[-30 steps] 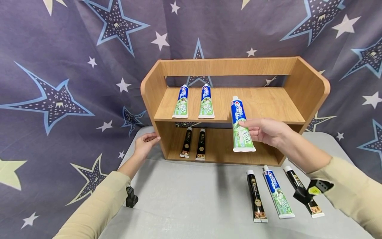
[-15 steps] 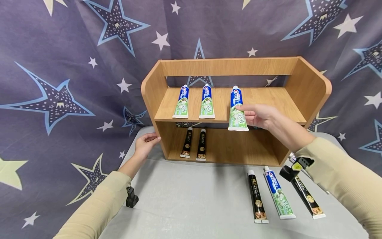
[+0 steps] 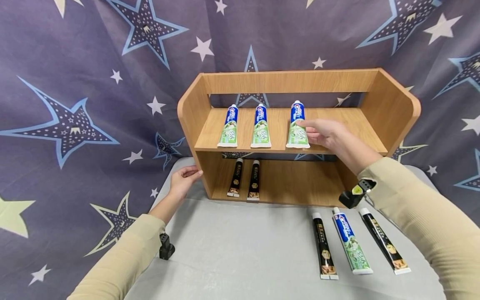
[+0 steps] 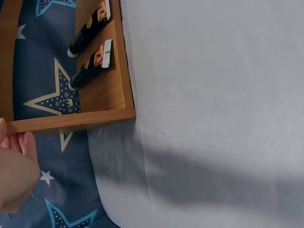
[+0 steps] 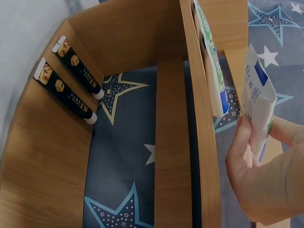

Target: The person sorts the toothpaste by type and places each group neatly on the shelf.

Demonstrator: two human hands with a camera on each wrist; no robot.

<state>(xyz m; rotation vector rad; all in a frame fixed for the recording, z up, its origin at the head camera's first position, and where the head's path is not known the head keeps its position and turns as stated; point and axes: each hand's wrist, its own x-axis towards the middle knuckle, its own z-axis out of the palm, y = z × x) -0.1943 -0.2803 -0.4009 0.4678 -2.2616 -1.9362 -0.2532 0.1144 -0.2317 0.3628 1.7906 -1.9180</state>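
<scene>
My right hand [image 3: 325,132] pinches a blue-and-green Crest toothpaste tube [image 3: 298,131] with the thumb on its printed face. This tube overlaps the upper board of a wooden shelf [image 3: 326,146]; the right wrist view shows its pale back [image 5: 259,102] tilted above that board. Left of it on the same level lie two matching tubes, a nearer toothpaste tube [image 3: 261,129] and a farther toothpaste tube [image 3: 228,129]. My left hand [image 3: 182,182] holds the shelf's left side panel [image 4: 71,122] by its front edge, thumb and fingers on either side.
Two black toothpaste tubes lie at the left of the lower level, one a black tube [image 3: 253,183]. On the grey tabletop [image 3: 240,246] at the right lie a black tube [image 3: 324,248], a Crest tube [image 3: 352,243] and another black tube [image 3: 385,241]. A star-patterned cloth [image 3: 93,41] hangs behind.
My right hand has carried the Crest tube up and back, from in front of the shelf to the upper board, beside the two others. The left hand stays at the side panel.
</scene>
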